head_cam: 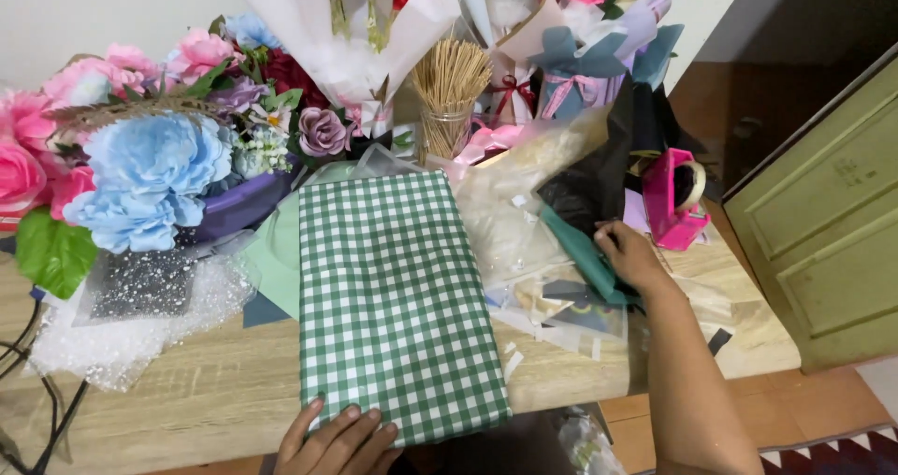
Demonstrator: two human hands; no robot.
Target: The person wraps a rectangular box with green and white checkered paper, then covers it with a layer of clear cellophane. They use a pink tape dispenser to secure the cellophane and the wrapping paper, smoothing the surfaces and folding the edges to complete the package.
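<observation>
2 hands: both bare, both over a wooden table (187,391) crowded with flowers and wrapping.
Left hand (335,442): at the near table edge, palm down, fingers (351,423) slightly spread and lying flat on the near edge of the checked sheet; it pins the sheet rather than pinching it.
Right hand (631,255): reached out to the right of the sheet, fingers curled together onto a teal paper (585,255); whether they pinch it or only press on it cannot be told.
Checked sheet (393,297): green-and-white gingham, lying flat in the middle of the table, long side running away from the person, near end just over the table edge.
Pale green paper (276,255): tucked under the sheet's left side.
Clear wrap (510,204): crumpled, between the sheet and the right hand.
Black paper (599,176): beyond the teal paper, standing crumpled.
Tape dispenser (672,199): pink, just beyond the right hand, not touched.
Blue flower (150,176): large, far left, among pink blooms.
Purple rose (323,131): behind the sheet's far end.
Stick jar (447,110): glass, full of thin wooden sticks, upright at the back.
White net (122,335): spread on the left of the table.
Green door (823,232): at the right, off the table.
</observation>
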